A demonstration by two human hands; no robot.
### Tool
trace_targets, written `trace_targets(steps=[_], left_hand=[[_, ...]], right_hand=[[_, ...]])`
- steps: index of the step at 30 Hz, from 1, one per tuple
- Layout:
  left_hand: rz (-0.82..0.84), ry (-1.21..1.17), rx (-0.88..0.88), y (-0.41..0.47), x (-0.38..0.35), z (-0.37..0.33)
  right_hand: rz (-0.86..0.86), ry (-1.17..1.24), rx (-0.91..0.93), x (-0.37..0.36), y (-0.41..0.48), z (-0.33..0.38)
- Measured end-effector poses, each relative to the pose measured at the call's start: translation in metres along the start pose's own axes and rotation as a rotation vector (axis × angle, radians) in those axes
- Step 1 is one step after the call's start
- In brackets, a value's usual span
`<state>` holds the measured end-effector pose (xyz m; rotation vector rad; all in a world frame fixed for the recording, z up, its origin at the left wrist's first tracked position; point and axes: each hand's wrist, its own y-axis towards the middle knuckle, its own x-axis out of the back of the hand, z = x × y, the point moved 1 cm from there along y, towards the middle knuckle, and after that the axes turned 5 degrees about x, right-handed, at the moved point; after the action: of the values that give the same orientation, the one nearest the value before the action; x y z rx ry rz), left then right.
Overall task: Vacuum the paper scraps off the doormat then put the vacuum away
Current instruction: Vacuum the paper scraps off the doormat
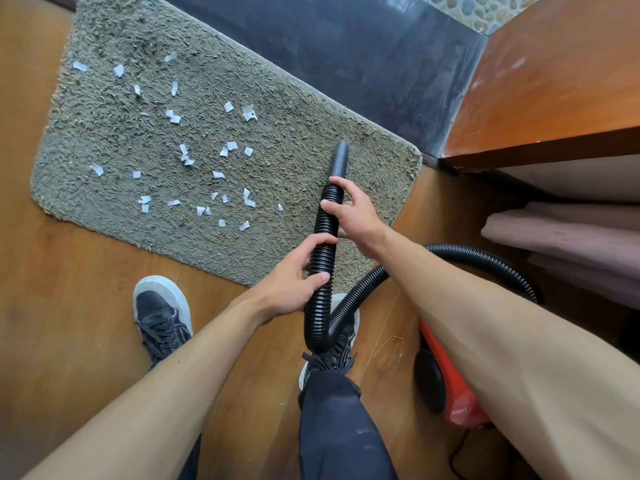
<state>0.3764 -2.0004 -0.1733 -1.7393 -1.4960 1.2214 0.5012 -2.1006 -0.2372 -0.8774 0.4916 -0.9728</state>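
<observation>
Gripping the black ribbed hose (pixel 326 230) with both hands, the person curls the left hand (pixel 294 282) round its nearer stretch and the right hand (pixel 353 216) round it just behind the smooth nozzle (pixel 339 159), above the shaggy grey doormat's (pixel 121 133) right end. White paper scraps (pixel 249 112) lie scattered to the left. The red vacuum body (pixel 450 386) sits near right, beside a wooden cabinet (pixel 554 81).

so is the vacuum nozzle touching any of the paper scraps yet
No, the black vacuum nozzle points at a bare patch of the doormat, and the paper scraps all lie off to its left.
</observation>
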Motion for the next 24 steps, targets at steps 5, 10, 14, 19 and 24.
trace_targets(steps=[5, 10, 14, 19, 24], left_hand=[[-0.004, 0.018, 0.000, 0.003, 0.004, -0.001], [0.024, 0.045, 0.009, 0.007, -0.006, -0.009], [0.038, 0.049, 0.025, 0.002, -0.008, -0.009], [0.036, -0.034, 0.049, -0.016, 0.011, -0.001], [0.016, -0.132, 0.080, -0.044, 0.031, 0.020]], right_hand=[[-0.019, 0.023, 0.001, -0.003, 0.000, 0.002], [-0.067, 0.054, -0.021, 0.016, -0.005, -0.001], [-0.080, 0.054, -0.033, 0.017, -0.008, -0.004], [-0.041, 0.022, -0.058, -0.011, -0.010, -0.005], [0.027, -0.022, -0.083, -0.047, -0.019, -0.009]])
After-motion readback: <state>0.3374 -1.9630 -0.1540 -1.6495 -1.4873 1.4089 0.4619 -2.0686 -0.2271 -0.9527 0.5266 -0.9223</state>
